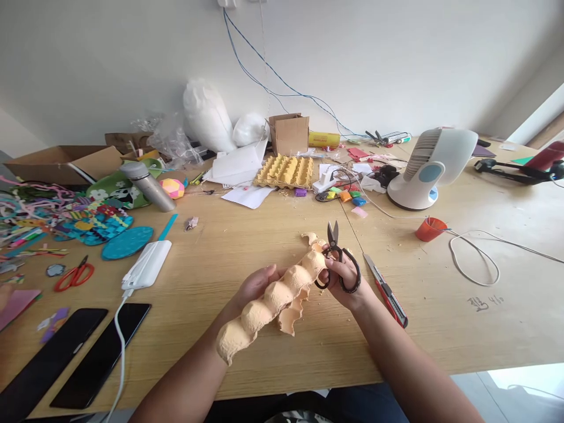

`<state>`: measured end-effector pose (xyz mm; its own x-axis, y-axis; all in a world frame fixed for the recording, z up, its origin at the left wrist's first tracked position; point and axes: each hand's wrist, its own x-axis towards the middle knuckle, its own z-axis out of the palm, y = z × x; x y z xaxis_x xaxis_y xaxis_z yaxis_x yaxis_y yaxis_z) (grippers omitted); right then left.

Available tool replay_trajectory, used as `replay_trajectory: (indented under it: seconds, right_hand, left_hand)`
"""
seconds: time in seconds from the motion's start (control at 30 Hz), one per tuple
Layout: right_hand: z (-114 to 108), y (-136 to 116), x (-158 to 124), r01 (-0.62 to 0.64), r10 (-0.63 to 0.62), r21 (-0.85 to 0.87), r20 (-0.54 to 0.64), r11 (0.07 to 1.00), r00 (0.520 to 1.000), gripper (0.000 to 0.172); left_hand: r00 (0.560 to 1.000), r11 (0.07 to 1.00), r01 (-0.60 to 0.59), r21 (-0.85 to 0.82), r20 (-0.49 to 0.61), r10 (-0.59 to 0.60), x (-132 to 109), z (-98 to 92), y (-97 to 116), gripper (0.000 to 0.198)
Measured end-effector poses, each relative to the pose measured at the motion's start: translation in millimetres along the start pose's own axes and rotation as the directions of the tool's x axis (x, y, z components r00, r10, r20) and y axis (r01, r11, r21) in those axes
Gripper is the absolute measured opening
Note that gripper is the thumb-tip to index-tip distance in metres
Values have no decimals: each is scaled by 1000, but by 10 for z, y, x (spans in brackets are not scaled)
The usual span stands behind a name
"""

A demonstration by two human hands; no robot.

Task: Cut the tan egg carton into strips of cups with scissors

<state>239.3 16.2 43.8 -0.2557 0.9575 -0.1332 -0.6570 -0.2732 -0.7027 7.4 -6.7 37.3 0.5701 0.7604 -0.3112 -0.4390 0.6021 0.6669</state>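
A strip of egg carton point(277, 296), cut to a single row of rounded bumps, lies slanted across the middle in front of me. My left hand point(255, 286) supports it from below and behind, with most of its fingers hidden. My right hand point(346, 277) grips black-handled scissors point(333, 235), whose blades point up, slightly parted. Its fingertips also touch the strip's far right end. Below the strip lies a torn carton scrap point(291, 320), and a smaller carton piece point(311, 237) shows beyond its end.
A utility knife point(388, 294) lies right of my right hand. Farther back are a whole egg tray point(284, 171), a white fan point(429, 170) and an orange cup point(430, 229). On the left are a power bank point(147, 264), a dark phone point(101, 355) and red-handled scissors point(74, 276).
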Motion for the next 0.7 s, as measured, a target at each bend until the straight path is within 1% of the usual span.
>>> replay_trajectory:
  seconds: [0.07,0.1,0.2,0.3,0.37,0.4,0.47,0.53,0.6,0.63,0.7]
  right_hand:
    - [-8,-6,11,0,2,58,-26,998,1000,44]
    - [-15,-6,20,4,0,90,-44,996,999,44]
    - [-31,-6,48,11,5,182,-89,983,996,45]
    - [-31,-10,65,29,2,252,-123,967,992,45]
    - [-22,-16,67,68,-28,279,-147,958,989,44]
    - [-17,-21,66,92,-47,286,-159,954,986,44]
    - [-2,-32,59,130,-79,294,-180,947,980,45]
    - [16,-49,50,157,-100,301,-197,941,975,46]
    - [33,-68,41,181,-118,306,-215,935,970,47]
    - [39,-77,38,193,-127,305,-223,933,967,47]
    - [44,-89,36,213,-146,285,-239,934,960,47]
  left_hand:
    - [1000,997,7,-71,-1,-7,29,-56,16,45]
    - [1000,992,-13,-122,-23,11,44,-84,20,45]
    - [1000,967,-6,-255,-30,-1,82,-139,15,48]
    - [1000,929,-23,-368,-14,19,103,-137,-3,48]
    - [997,905,-79,-419,-40,68,118,-120,-15,49]
    - [993,893,-119,-434,-73,97,128,-111,-21,50]
    - [972,865,-216,-453,-181,148,156,-94,-30,51]
    - [953,852,-239,-466,-280,114,188,-77,-35,45]
    - [950,861,-178,-476,-310,25,211,-56,-36,34]
    - [952,871,-156,-467,-307,5,217,-43,-37,30]
    - [957,898,-165,-407,-286,46,214,-20,-42,28]
